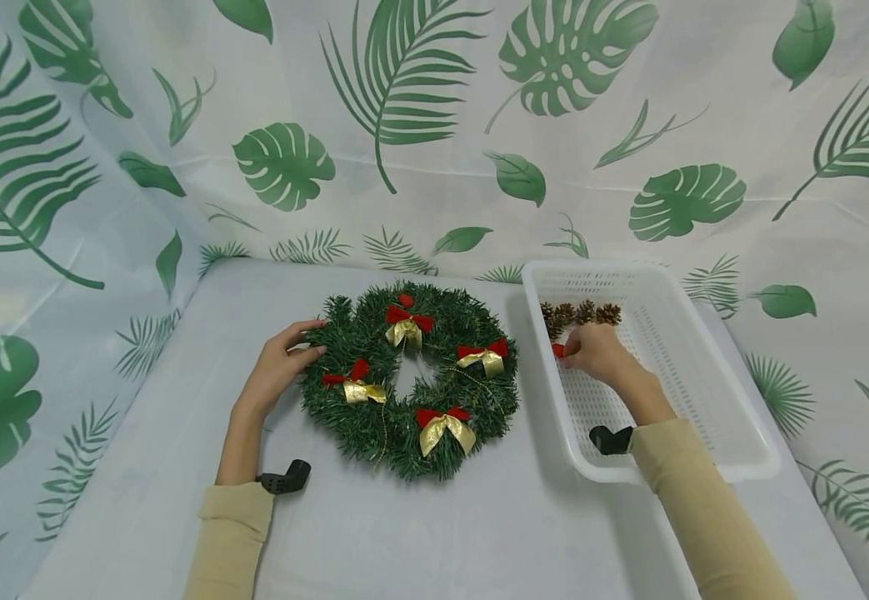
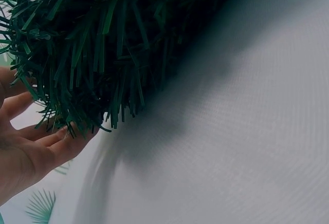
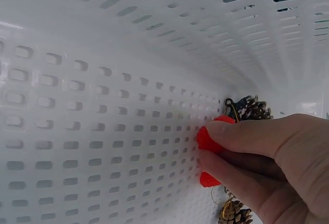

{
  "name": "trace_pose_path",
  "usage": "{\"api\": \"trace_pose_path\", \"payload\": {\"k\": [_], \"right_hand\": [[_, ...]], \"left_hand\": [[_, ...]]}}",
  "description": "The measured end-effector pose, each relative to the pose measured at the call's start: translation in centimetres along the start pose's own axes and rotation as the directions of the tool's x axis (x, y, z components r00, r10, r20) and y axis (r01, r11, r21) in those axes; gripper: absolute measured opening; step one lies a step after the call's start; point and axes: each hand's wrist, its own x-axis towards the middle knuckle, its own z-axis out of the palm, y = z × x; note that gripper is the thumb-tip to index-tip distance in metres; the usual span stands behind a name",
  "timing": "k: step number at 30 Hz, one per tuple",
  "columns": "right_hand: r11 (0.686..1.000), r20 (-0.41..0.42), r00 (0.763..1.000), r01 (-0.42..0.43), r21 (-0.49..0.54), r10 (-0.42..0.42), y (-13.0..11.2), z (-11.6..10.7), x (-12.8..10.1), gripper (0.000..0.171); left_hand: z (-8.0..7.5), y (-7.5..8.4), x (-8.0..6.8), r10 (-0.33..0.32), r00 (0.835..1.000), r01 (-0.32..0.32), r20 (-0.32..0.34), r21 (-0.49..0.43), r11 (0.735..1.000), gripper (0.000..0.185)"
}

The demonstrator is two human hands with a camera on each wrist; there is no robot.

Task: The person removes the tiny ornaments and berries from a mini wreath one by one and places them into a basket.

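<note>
A green wreath [image 1: 479,408] with red-and-gold bows [image 1: 445,429] and small red pieces [image 1: 406,300] lies flat on the table. My left hand [image 1: 284,362] touches its left rim, fingers loosely extended against the needles; the left wrist view shows the fingertips [image 2: 72,136] partly hidden by greenery. Inside the white basket [image 1: 711,333], my right hand [image 1: 602,354] pinches a small red ornament [image 3: 208,141] between thumb and finger. Its exact shape is partly covered by the fingers. Several pine cones [image 1: 586,312] lie just beyond that hand, with gold loops visible on some.
The basket has slotted walls and stands on the right of the white-covered table [image 1: 374,533], to the right of the wreath. Leaf-printed cloth [image 1: 434,192] encloses the back and sides. A black wrist camera [image 1: 284,477] sits on each wrist.
</note>
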Motion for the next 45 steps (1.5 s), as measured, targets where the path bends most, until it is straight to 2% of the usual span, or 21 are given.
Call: {"api": "trace_pose_path", "payload": {"k": [20,30,37,45], "right_hand": [[1.000,0.047,0.999,-0.006,-0.021,0.007,-0.4,-0.2,-0.3,0.008],[1.000,-0.004,1.000,-0.024,0.017,0.024,-1.5,-0.9,-0.5,0.007],[1.000,-0.025,0.999,0.021,-0.018,-0.022,-1.9,-1.1,-0.2,0.011],[0.997,-0.072,0.994,0.080,-0.012,-0.081,-2.7,-2.6,-0.2,0.014]], "left_hand": [[0.0,-0.1,-0.2,0.002,1.000,-0.002,0.005,-0.007,1.000,0.052],[0.1,-0.1,-0.2,0.006,1.000,-0.006,0.004,-0.022,1.000,0.052],[0.1,-0.4,-0.2,0.006,1.000,-0.006,0.007,-0.020,1.000,0.051],[0.0,-0.2,0.0,0.003,1.000,-0.003,0.005,-0.023,1.000,0.051]]}}
